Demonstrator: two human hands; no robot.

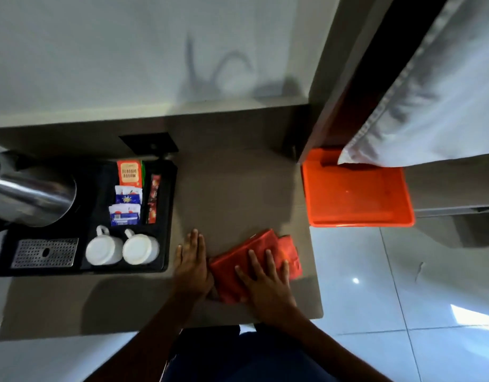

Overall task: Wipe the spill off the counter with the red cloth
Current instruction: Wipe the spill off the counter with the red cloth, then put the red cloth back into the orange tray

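Observation:
The red cloth (254,260) lies folded flat on the brown counter (232,188), near its front right corner. My right hand (265,285) rests palm down on the cloth, fingers spread. My left hand (192,266) lies flat on the counter, fingers straight, and its thumb side touches the cloth's left edge. I cannot make out any spill on the counter surface.
A black tray (166,216) at the left holds a steel kettle (34,197), two upturned white cups (122,248), sachets and a metal drip grate. An orange plastic tray (356,197) sits right of the counter, partly under white bedding (430,100). Beyond the right edge lies tiled floor.

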